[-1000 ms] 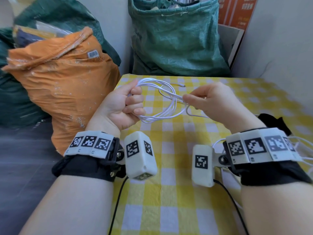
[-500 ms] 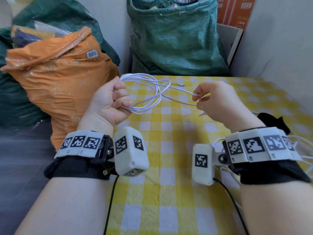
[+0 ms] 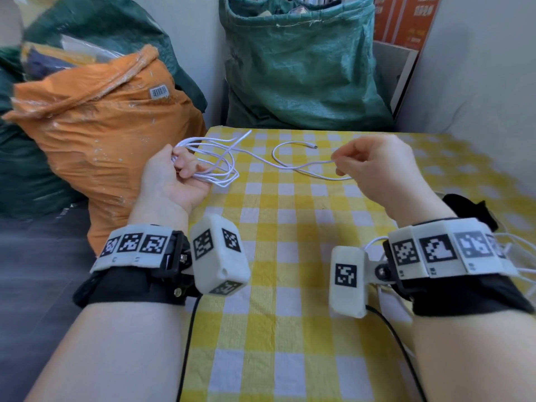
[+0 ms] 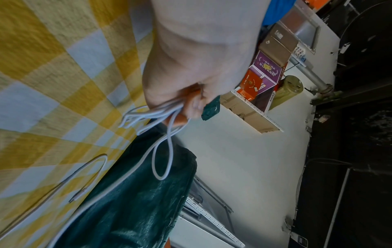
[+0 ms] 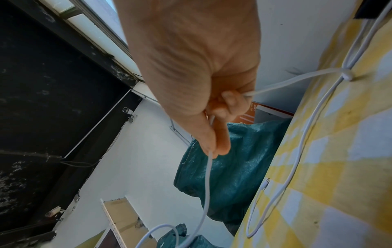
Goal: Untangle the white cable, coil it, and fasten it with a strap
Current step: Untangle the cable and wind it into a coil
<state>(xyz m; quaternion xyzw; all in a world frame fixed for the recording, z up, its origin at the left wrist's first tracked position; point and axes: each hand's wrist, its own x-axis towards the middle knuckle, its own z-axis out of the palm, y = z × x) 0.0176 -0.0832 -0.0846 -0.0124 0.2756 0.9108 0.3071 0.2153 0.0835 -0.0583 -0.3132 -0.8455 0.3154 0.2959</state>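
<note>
The white cable (image 3: 262, 159) stretches between my two hands above the yellow checked table (image 3: 290, 256). My left hand (image 3: 177, 175) grips a bundle of several loops (image 3: 220, 169) at the table's left edge, also seen as the bundle (image 4: 148, 114) under my left hand (image 4: 191, 100). My right hand (image 3: 348, 166) pinches a single strand between thumb and forefinger; the wrist view shows my right hand (image 5: 214, 139) with the cable (image 5: 208, 176) running out of it. The cable's free end with its plug (image 3: 311, 145) lies on the table between the hands.
An orange sack (image 3: 101, 117) stands left of the table and a green sack (image 3: 298, 68) behind it. A black strap-like item (image 3: 470, 210) and more white cable (image 3: 519, 250) lie by my right wrist. A wall runs along the right.
My hands have drawn apart, the left going left with the loops and the right going right. A longer strand now spans between them, and the plug end lies on the table.
</note>
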